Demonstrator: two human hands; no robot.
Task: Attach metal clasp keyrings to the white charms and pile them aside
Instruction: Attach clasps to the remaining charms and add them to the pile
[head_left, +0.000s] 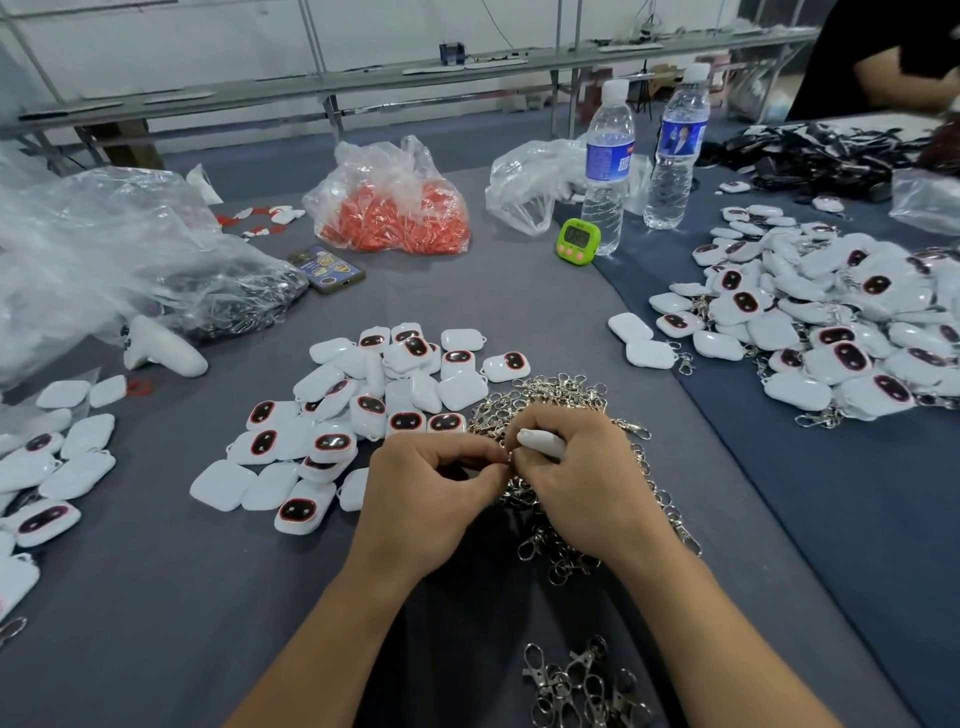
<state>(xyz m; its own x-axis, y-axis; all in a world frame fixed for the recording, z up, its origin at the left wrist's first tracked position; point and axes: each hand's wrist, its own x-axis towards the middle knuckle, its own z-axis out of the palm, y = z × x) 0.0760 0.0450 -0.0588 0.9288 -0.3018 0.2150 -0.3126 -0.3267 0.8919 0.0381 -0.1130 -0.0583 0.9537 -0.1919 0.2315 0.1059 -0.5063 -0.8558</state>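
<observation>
With left hand (431, 499) and right hand (587, 493) fingertip to fingertip, knuckles up, toward the table's (156, 597) near edge. Grips a charm (540, 441) in curled right fingers: white, smooth, edge-on. Pinches a keyring (508, 460) between left thumb and forefinger, right at the charm's end. Beneath both, a silvery keyring heap (561, 395); loose charms (374, 410) just left.
</observation>
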